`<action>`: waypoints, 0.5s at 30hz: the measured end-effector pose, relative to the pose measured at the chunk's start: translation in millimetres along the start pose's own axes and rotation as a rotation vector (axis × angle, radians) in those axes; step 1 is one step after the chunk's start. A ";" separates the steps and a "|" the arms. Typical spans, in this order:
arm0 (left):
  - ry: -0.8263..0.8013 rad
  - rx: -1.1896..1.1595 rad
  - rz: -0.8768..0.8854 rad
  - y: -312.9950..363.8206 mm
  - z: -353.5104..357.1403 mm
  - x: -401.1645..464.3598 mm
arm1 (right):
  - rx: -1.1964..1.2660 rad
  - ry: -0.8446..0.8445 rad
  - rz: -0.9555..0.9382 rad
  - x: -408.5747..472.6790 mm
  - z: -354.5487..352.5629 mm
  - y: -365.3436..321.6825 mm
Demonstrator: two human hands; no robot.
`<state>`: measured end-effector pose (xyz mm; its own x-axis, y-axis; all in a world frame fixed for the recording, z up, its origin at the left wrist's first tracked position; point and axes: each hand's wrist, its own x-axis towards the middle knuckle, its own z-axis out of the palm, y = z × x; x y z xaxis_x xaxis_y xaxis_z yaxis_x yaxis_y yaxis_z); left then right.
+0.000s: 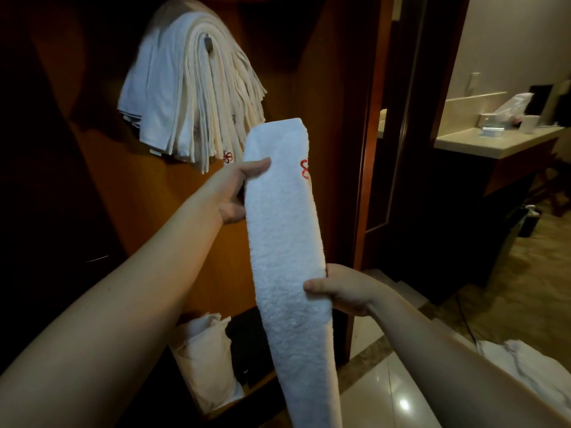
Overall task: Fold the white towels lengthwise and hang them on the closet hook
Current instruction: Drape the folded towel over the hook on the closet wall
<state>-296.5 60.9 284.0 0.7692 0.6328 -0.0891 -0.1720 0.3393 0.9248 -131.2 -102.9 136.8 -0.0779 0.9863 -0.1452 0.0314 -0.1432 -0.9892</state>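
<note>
Nearest the camera, at the lower right, the right hand [343, 290] is gripping a folded white towel [287, 242], its thumb pressing across the front face and its fingers curling out of sight behind the right edge. Below that thumb the long narrow strip is hanging down past the bottom of the view; above it, the towel is rising at a slight tilt toward the left hand [239, 193]. That hand is pinching the left edge, thumb lying flat on the front while its fingers are wrapping behind the cloth (how they lie back there cannot be told). Just right of the left thumb, a red embroidered mark [305, 169] is showing near the towel's right edge.

Down beyond the right forearm, a loose heap of white cloth [525, 370] is lying on the glossy tiled floor [398, 393]. Below the left forearm, a white bag [202, 356] is standing in the bottom of the wooden closet [148, 205].

Above the left fingers, a thick bundle of hung towels [188, 91] is draping over the closet hook [208, 43], whose metal tip is poking out near the top. Far to the right of both hands, a table [482, 146] is carrying small items too dim to name.
</note>
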 end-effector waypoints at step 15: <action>0.040 -0.151 -0.001 9.8 20.0 10.3 | 0.148 -0.062 -0.014 -5.7 3.4 -8.1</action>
<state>-277.9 56.9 299.5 0.7446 0.6588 -0.1072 -0.2643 0.4385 0.8590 -134.3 -107.7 145.6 -0.1387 0.9820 -0.1281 -0.1170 -0.1447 -0.9825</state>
